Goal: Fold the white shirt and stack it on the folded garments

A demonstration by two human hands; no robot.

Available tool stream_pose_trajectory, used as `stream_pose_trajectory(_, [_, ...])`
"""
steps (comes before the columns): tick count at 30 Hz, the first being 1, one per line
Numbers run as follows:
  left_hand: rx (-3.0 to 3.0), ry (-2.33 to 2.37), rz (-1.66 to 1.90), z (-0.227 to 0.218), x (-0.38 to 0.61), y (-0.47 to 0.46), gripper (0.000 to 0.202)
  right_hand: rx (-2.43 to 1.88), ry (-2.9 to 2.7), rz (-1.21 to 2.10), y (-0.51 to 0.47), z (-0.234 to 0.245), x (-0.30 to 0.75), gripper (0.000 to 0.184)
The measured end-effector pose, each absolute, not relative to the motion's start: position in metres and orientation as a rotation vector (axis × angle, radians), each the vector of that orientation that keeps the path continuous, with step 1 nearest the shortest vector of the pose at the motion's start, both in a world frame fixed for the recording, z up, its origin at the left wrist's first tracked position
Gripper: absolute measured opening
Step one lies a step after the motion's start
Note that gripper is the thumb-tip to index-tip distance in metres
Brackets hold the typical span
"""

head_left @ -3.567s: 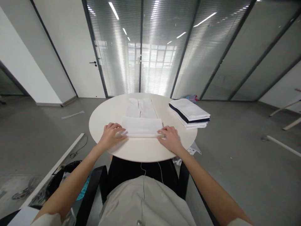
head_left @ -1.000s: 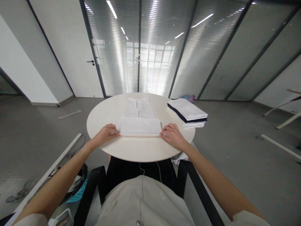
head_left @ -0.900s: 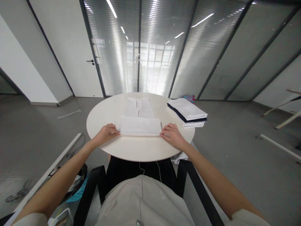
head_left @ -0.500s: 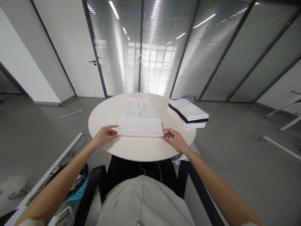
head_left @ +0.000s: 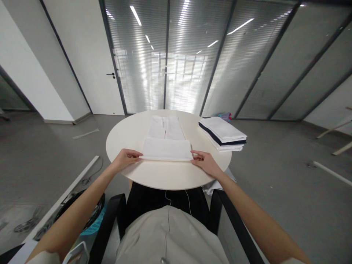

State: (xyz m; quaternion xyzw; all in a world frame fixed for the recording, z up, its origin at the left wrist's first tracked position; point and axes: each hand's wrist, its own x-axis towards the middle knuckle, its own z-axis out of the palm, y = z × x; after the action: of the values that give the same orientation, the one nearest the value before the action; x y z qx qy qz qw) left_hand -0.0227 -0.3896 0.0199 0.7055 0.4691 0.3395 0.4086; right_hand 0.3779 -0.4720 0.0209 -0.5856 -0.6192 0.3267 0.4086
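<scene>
A white garment [head_left: 166,148] lies flat on the round table [head_left: 156,178], its near part folded over into a wide band and its far part showing a short slit down the middle. At the left end of the near folded edge, my left hand [head_left: 128,159] pinches the corner between thumb and fingers. My right hand [head_left: 205,161] closes on the opposite corner, thumb below and fingers curled by the side edge. Both corners are partly covered by my fingertips.
On the table's right side sits a stack of folded white and dark cloths [head_left: 222,132], jutting past the rim. Grey-white cloth [head_left: 217,186] hangs or lies below the right rim. Black chair armrests [head_left: 110,216] flank me, and a blue basket [head_left: 95,223] stands at lower left.
My left fingers have drawn together and closed on the garment's left corner. My right hand stays at the right corner. The whole view has shifted slightly.
</scene>
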Motion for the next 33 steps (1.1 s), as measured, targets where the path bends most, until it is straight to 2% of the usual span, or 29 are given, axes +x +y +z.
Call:
stream_pose_trajectory(3, [1.790,1.174,0.822,0.0202,-0.0211,-0.3895,0.048,-1.460,-1.544,0.868,-0.4717,0.0220,0.3771,0.062])
stream_pose_trajectory(9, [1.760,1.202,0.845,0.0191,-0.0203,-0.3911,0.043,-1.533,-1.486,0.868,-0.4719,0.0264,0.3755,0.058])
stream_pose_trajectory(14, [1.844,1.205,0.846,0.0197,-0.0240,-0.3935,0.044,-1.455,-1.566,0.813,-0.4741,0.0228,0.3749,0.062])
stream_pose_trajectory(19, [1.892,1.232,0.887,0.0223,-0.0210,-0.3969,0.042,-1.489,-1.617,0.733,-0.4759,0.0190,0.3744,0.043])
stream_pose_trajectory(28, [1.803,1.229,0.998,0.0159,-0.0152,-0.3965,0.037,-1.577,-1.661,0.616,-0.4756,0.0187,0.3743,0.033])
stream_pose_trajectory(33, [1.892,1.225,0.935,0.0171,-0.0157,-0.3967,0.036,-1.520,-1.678,0.629,-0.4750,0.0172,0.3742,0.028])
